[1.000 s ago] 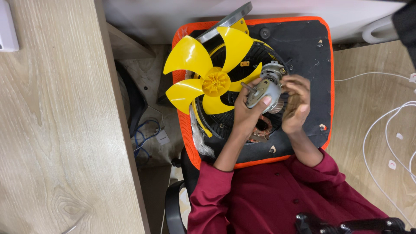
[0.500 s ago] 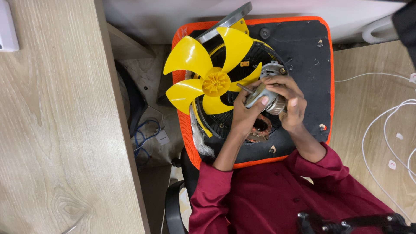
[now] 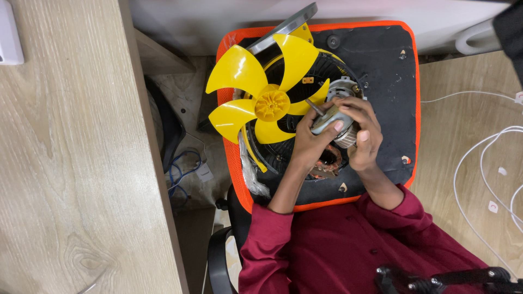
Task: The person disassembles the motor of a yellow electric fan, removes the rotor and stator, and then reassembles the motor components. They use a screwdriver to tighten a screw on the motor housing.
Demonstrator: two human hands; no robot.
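Observation:
A grey metal motor part with a short shaft (image 3: pixel 331 116) is held over the black tray with an orange rim (image 3: pixel 381 60). My left hand (image 3: pixel 310 142) grips it from below and my right hand (image 3: pixel 364 136) closes on it from the right. A yellow fan blade (image 3: pixel 267 97) lies just left of my hands on a black round grille (image 3: pixel 321 69). Under my hands sits a copper-wound stator (image 3: pixel 327 162), partly hidden. Another grey motor cap (image 3: pixel 342 87) rests behind the fingers.
A light wooden desk (image 3: pixel 71 163) fills the left side. White cables (image 3: pixel 485 158) trail over the wooden surface at right. A gap between desk and tray shows blue wires (image 3: pixel 182 169) and a black chair arm (image 3: pixel 215 261). A grey metal bar (image 3: pixel 283 24) leans at the tray's top.
My right hand has closed in from the right onto the motor part, and both hands have tilted it a little; the fan blade has stayed put.

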